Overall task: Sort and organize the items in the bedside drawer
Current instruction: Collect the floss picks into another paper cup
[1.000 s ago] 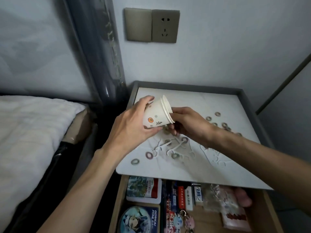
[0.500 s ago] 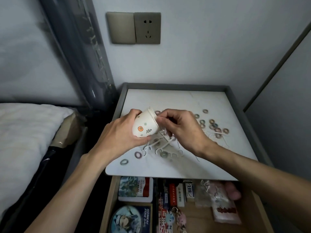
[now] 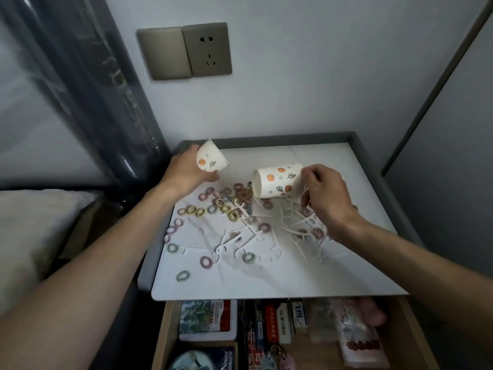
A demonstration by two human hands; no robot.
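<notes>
Worktop [image 3: 333,263] strewn with small hair ties [image 3: 221,201] and white floss picks [image 3: 290,222]. Left hand [image 3: 186,172] curled round left cup [image 3: 211,159], tilted, near back left corner. Right hand [image 3: 325,193] gripping right cup [image 3: 278,180] by its base, held sideways with mouth to the left, above the ties. Open drawer [image 3: 405,340] below front edge, filled with boxes [image 3: 208,320] and packets [image 3: 360,343].

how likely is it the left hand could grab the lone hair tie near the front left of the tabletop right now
Probably yes, once freed: the hair tie lies uncovered on the tabletop, but the left hand grips a paper cup at the back.
</notes>
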